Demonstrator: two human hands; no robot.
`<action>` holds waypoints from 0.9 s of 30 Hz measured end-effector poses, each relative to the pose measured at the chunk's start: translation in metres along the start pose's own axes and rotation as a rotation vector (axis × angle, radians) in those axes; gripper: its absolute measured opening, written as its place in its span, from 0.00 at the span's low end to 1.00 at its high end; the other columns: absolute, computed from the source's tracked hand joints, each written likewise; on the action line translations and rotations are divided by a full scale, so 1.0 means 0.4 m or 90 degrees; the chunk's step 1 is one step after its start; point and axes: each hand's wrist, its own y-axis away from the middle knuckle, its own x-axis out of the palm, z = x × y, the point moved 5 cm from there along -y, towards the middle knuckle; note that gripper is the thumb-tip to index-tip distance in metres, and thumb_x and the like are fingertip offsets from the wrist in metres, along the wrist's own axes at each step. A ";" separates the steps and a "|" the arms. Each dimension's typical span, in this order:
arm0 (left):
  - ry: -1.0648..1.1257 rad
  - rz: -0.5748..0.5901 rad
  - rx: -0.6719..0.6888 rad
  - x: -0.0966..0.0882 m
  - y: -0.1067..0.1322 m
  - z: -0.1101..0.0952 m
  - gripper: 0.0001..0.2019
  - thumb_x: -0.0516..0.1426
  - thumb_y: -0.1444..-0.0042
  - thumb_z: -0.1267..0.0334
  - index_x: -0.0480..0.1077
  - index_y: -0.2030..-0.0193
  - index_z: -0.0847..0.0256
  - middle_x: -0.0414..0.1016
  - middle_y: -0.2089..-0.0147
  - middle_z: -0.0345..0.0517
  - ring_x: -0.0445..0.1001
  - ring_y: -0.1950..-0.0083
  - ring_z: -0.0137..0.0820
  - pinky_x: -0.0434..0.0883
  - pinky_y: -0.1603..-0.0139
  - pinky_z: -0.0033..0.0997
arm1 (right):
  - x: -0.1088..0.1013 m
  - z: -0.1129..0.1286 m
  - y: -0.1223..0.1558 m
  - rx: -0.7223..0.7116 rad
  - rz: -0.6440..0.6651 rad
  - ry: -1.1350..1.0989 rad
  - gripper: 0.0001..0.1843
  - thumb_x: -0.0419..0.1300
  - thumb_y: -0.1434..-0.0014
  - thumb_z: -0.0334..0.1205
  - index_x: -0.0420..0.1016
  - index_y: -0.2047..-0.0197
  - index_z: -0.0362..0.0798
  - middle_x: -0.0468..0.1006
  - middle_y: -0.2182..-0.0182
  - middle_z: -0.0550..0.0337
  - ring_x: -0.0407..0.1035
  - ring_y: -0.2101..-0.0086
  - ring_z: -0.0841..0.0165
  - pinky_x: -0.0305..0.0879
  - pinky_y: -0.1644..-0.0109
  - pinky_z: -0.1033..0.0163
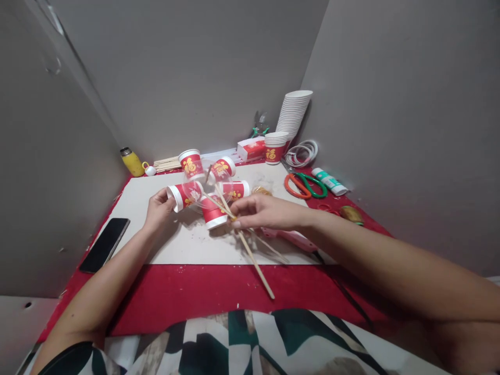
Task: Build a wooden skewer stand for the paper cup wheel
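Sticks (255, 264), crossed, sit pinched between the thumb and fingertips of my right hand (267, 212), my grip narrow and close to where they cross. Their long axis slants: the far ends point away and leftward from my grip, over the cluster of cups, and the near ends run down and rightward toward my body. Whether those far ends touch the clear piece (209, 191) in the cluster's middle, I cannot tell.

Just left of this grip is the bottom cup (214, 214), lying on its side. My left hand (157, 212), the nearer one to the left cup (178, 198), closes on that cup's rim, so the cluster lies between my two hands. Beyond them are the upper cup (191, 164), the upper-right cup (224, 168) and the right cup (239, 190).

Just beyond my right fingers are thin yellowish loops (261, 190); under my right wrist, partly hidden, a pink tool (295, 238). Farther right lie orange and green handles (288, 188), then a green-and-white tube (330, 181). Well past my right grip leans a tall cup stack (292, 114). Beside my left forearm lies a phone (104, 245).
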 end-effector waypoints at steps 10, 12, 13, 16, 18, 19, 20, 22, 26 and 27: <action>0.006 -0.086 0.106 -0.030 -0.025 -0.027 0.09 0.66 0.57 0.63 0.75 0.68 0.64 0.74 0.72 0.37 0.65 0.75 0.21 0.64 0.74 0.21 | -0.003 -0.023 0.049 0.056 0.014 0.075 0.16 0.63 0.45 0.50 0.70 0.63 0.44 0.73 0.72 0.64 0.63 0.75 0.75 0.56 0.74 0.69; 0.017 -0.111 0.148 -0.042 -0.034 -0.043 0.12 0.67 0.58 0.61 0.76 0.66 0.63 0.77 0.69 0.39 0.69 0.73 0.23 0.66 0.72 0.21 | 0.000 -0.026 0.043 0.053 0.014 0.086 0.15 0.62 0.44 0.49 0.70 0.63 0.45 0.70 0.74 0.65 0.62 0.76 0.75 0.56 0.74 0.69; 0.025 -0.124 0.173 -0.049 -0.040 -0.053 0.13 0.68 0.58 0.60 0.77 0.65 0.62 0.78 0.67 0.40 0.71 0.71 0.24 0.68 0.70 0.22 | 0.003 -0.024 0.040 0.047 0.016 0.099 0.14 0.61 0.43 0.48 0.70 0.63 0.44 0.70 0.75 0.65 0.61 0.76 0.75 0.56 0.74 0.69; 0.044 -0.156 0.234 -0.069 -0.062 -0.085 0.15 0.69 0.59 0.59 0.77 0.63 0.61 0.79 0.65 0.41 0.75 0.67 0.26 0.72 0.65 0.25 | 0.021 -0.012 0.030 0.024 0.035 0.151 0.11 0.59 0.42 0.44 0.70 0.65 0.44 0.69 0.75 0.65 0.63 0.74 0.74 0.58 0.71 0.68; 0.035 -0.180 0.266 -0.083 -0.079 -0.108 0.14 0.69 0.59 0.60 0.77 0.64 0.60 0.78 0.65 0.40 0.75 0.67 0.26 0.74 0.61 0.27 | 0.039 -0.007 0.020 0.018 0.059 0.170 0.09 0.58 0.42 0.42 0.69 0.67 0.44 0.69 0.76 0.65 0.63 0.74 0.74 0.59 0.69 0.68; 0.028 -0.193 0.284 -0.090 -0.087 -0.120 0.14 0.69 0.59 0.60 0.77 0.64 0.60 0.78 0.65 0.39 0.75 0.68 0.25 0.75 0.61 0.27 | 0.048 -0.008 0.013 0.016 0.072 0.176 0.08 0.57 0.42 0.41 0.68 0.68 0.45 0.68 0.76 0.65 0.63 0.74 0.73 0.59 0.68 0.68; 0.023 -0.204 0.298 -0.096 -0.095 -0.131 0.13 0.69 0.59 0.61 0.77 0.65 0.60 0.78 0.65 0.39 0.74 0.69 0.24 0.75 0.61 0.27 | 0.057 -0.009 0.004 0.012 0.084 0.182 0.08 0.57 0.42 0.40 0.68 0.69 0.45 0.68 0.76 0.65 0.63 0.74 0.73 0.59 0.69 0.67; 0.029 -0.216 0.313 -0.106 -0.108 -0.149 0.12 0.69 0.58 0.61 0.77 0.65 0.59 0.77 0.66 0.38 0.73 0.71 0.24 0.75 0.65 0.26 | 0.070 -0.015 -0.016 0.001 0.092 0.212 0.06 0.56 0.42 0.37 0.69 0.68 0.45 0.68 0.76 0.65 0.63 0.74 0.73 0.59 0.69 0.67; 0.079 -0.217 0.327 -0.118 -0.121 -0.166 0.11 0.69 0.56 0.62 0.76 0.65 0.59 0.77 0.68 0.39 0.72 0.71 0.24 0.72 0.73 0.23 | 0.082 -0.026 -0.064 -0.015 0.056 0.312 0.07 0.56 0.43 0.32 0.74 0.63 0.43 0.71 0.75 0.63 0.64 0.74 0.72 0.58 0.68 0.67; 0.089 -0.218 0.333 -0.120 -0.121 -0.168 0.11 0.69 0.55 0.62 0.76 0.65 0.60 0.77 0.68 0.39 0.72 0.71 0.24 0.71 0.73 0.24 | 0.084 -0.027 -0.075 -0.015 0.044 0.337 0.09 0.56 0.44 0.31 0.75 0.60 0.42 0.73 0.74 0.62 0.65 0.73 0.72 0.59 0.68 0.67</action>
